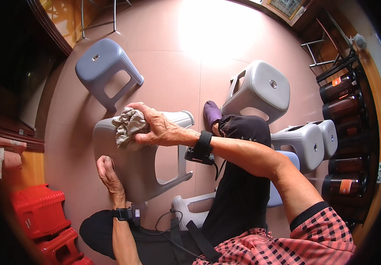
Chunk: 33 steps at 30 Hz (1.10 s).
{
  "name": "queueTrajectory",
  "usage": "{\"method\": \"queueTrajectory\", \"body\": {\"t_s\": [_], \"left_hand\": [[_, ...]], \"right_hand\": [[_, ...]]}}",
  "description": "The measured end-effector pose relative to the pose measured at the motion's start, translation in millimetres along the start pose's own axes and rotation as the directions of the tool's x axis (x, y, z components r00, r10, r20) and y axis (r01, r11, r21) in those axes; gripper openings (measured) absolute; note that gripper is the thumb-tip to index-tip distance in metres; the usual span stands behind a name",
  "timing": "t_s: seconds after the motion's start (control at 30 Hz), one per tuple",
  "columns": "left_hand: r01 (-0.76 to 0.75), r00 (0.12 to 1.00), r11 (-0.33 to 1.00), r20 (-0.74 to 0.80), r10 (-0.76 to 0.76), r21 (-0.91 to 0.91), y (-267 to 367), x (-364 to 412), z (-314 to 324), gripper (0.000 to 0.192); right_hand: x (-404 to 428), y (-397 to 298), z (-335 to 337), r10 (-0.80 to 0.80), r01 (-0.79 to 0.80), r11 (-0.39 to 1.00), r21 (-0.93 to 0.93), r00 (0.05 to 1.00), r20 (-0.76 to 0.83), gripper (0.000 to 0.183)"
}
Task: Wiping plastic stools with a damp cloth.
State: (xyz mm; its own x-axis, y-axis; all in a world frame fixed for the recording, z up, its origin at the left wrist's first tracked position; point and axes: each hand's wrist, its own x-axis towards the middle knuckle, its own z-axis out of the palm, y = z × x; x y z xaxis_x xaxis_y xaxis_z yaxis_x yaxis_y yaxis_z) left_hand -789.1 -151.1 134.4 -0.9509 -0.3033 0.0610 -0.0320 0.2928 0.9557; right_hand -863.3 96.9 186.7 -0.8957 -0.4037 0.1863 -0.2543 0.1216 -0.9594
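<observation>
A grey plastic stool (137, 172) lies tipped over in front of me, its legs pointing to the right. My right hand (155, 127) grips a crumpled beige cloth (130, 127) and presses it against the upper edge of this stool. Lower down, my left hand (110, 177) is at the stool's left edge with its fingers curled over the rim. Its fingertips are partly hidden, but the thumb shows on the near side. Both wrists carry black straps with small devices, and a cable runs from each.
A blue-grey stool (99, 63) stands at upper left, and a light grey stool (266, 86) at upper right. More stools (304, 149) stand right of my knee. Red plastic stools (38, 212) are at lower left. Large dark jars (344, 165) line the right wall.
</observation>
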Motion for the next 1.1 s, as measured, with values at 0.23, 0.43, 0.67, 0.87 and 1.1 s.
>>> {"method": "queueTrajectory", "body": {"t_s": [0.23,0.43,0.67,0.87,1.1], "left_hand": [[-0.036,0.995,0.973,-0.078,0.055,0.227,-12.9,-8.0,-13.6,0.037],[-0.016,0.985,0.954,-0.158,0.066,0.301,-53.3,-11.8,-67.0,0.04],[0.017,0.991,0.967,-0.133,0.018,0.254,-43.3,-19.0,-62.9,0.045],[-0.011,0.988,0.957,-0.144,0.055,0.291,-35.0,-24.5,-49.7,0.047],[-0.061,0.995,0.971,-0.068,0.079,0.23,-39.9,-21.5,-42.8,0.052]], "right_hand": [[-4.4,9.5,-4.4,0.072,-0.074,0.997,0.023,0.993,0.095,0.074],[-20.8,71.6,-26.6,0.108,-0.113,0.94,-0.322,0.994,-0.032,0.071],[-27.1,96.2,-24.8,0.298,-0.419,0.797,-0.435,0.899,-0.321,0.067],[-7.0,37.1,30.1,0.084,-0.14,0.956,-0.257,0.972,-0.217,0.064],[13.1,-44.1,73.3,-0.179,0.202,0.956,-0.213,0.976,0.122,0.069]]}}
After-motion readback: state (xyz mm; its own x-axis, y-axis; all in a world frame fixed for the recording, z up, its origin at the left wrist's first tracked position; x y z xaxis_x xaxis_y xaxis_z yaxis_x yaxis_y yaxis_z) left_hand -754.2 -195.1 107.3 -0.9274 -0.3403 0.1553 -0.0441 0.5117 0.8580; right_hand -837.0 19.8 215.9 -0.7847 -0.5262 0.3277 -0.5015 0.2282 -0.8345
